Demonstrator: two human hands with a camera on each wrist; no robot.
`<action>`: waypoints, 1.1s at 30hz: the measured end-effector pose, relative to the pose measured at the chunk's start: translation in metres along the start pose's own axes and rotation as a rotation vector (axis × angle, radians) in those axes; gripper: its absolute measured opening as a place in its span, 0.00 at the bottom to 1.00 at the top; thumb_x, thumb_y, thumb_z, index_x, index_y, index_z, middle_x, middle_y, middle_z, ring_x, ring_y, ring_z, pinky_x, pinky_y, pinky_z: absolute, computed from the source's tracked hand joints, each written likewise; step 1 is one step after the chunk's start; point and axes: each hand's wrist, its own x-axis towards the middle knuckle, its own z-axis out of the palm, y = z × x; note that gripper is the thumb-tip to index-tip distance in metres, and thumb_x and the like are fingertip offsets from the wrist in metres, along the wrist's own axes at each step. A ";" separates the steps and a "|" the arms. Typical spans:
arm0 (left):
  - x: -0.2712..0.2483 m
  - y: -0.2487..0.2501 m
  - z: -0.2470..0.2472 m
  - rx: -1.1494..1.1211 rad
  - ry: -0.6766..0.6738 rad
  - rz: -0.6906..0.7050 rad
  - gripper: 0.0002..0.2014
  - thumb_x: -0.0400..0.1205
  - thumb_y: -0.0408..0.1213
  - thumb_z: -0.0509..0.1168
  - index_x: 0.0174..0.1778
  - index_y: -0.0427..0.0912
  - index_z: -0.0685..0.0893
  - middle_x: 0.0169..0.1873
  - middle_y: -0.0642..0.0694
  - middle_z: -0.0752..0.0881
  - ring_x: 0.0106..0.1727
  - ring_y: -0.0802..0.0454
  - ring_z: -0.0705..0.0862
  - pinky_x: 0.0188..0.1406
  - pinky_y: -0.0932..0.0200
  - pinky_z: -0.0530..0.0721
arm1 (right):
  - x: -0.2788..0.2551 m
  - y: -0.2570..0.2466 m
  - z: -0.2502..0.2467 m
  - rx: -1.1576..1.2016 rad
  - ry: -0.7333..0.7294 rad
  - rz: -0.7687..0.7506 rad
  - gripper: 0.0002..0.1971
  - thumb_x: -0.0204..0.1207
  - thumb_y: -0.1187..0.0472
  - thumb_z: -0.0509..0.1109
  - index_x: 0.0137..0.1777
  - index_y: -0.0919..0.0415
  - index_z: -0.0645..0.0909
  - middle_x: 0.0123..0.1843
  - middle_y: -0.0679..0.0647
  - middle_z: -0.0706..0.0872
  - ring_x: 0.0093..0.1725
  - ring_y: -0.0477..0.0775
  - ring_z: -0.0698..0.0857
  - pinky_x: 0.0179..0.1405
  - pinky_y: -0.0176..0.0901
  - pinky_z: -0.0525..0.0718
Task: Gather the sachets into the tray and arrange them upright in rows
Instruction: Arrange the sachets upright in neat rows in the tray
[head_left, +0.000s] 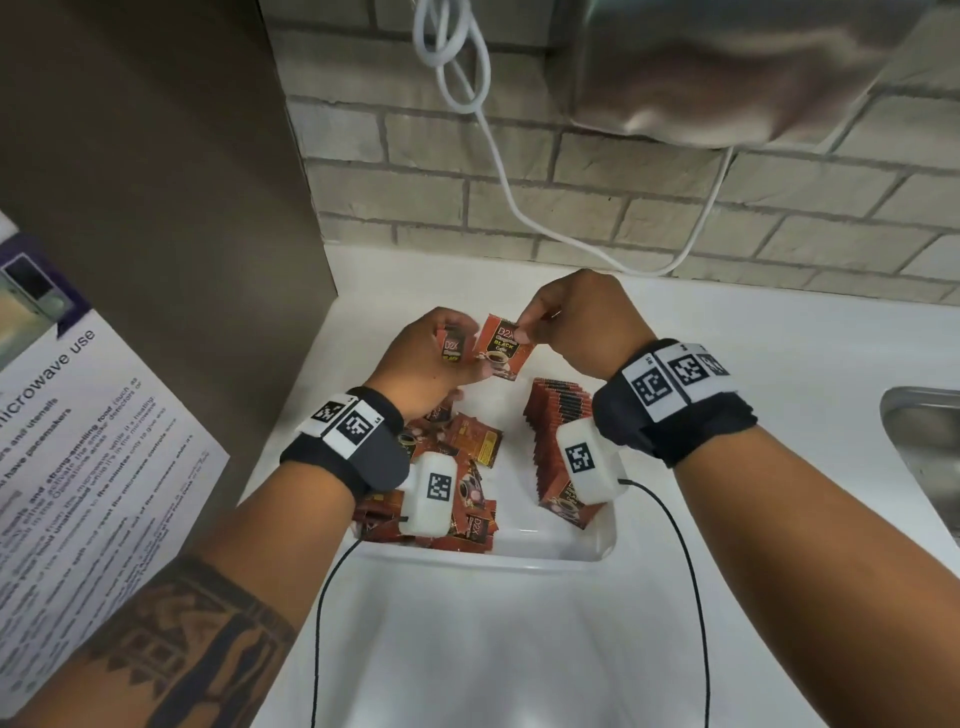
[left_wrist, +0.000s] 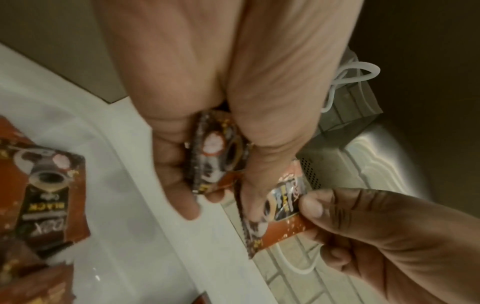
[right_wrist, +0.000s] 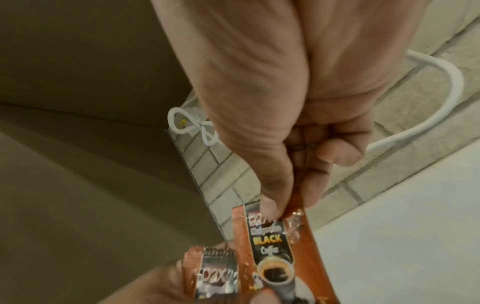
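Note:
A white tray (head_left: 483, 564) on the counter holds a loose heap of red-brown coffee sachets (head_left: 470, 467) on its left side. A row of upright sachets (head_left: 558, 431) stands on its right side. Above the tray's far end my left hand (head_left: 457, 358) grips a small bundle of sachets (head_left: 451, 349), which also shows in the left wrist view as the bundle (left_wrist: 218, 156). My right hand (head_left: 530, 325) pinches a single sachet (head_left: 501, 351) by its top edge, right beside the bundle. In the right wrist view thumb and forefinger pinch that single sachet (right_wrist: 275, 236).
A brown cabinet side (head_left: 156, 182) stands close on the left, with a printed microwave notice (head_left: 78, 441) on it. A brick wall with a hanging white cable (head_left: 498, 171) lies behind. A steel sink (head_left: 930, 457) sits at the right edge. White counter (head_left: 493, 649) lies in front of the tray.

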 end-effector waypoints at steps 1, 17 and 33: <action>0.001 -0.004 -0.002 0.086 0.018 -0.049 0.18 0.77 0.37 0.79 0.60 0.47 0.82 0.55 0.45 0.86 0.52 0.42 0.90 0.45 0.41 0.94 | 0.005 0.003 0.003 -0.043 -0.019 0.004 0.04 0.75 0.59 0.79 0.46 0.58 0.92 0.40 0.47 0.89 0.35 0.41 0.81 0.26 0.20 0.70; 0.036 -0.018 0.044 0.622 -0.494 -0.457 0.11 0.87 0.39 0.65 0.53 0.34 0.86 0.35 0.41 0.85 0.31 0.45 0.81 0.28 0.62 0.81 | 0.060 0.041 0.080 -0.499 -0.334 0.131 0.07 0.75 0.57 0.72 0.47 0.52 0.92 0.50 0.48 0.89 0.51 0.51 0.87 0.51 0.44 0.88; 0.045 -0.023 0.049 0.574 -0.542 -0.491 0.12 0.84 0.33 0.66 0.58 0.29 0.87 0.41 0.36 0.85 0.40 0.42 0.81 0.41 0.54 0.84 | 0.053 0.051 0.069 -0.291 -0.262 0.049 0.07 0.74 0.58 0.78 0.45 0.44 0.85 0.54 0.48 0.84 0.56 0.51 0.84 0.59 0.48 0.85</action>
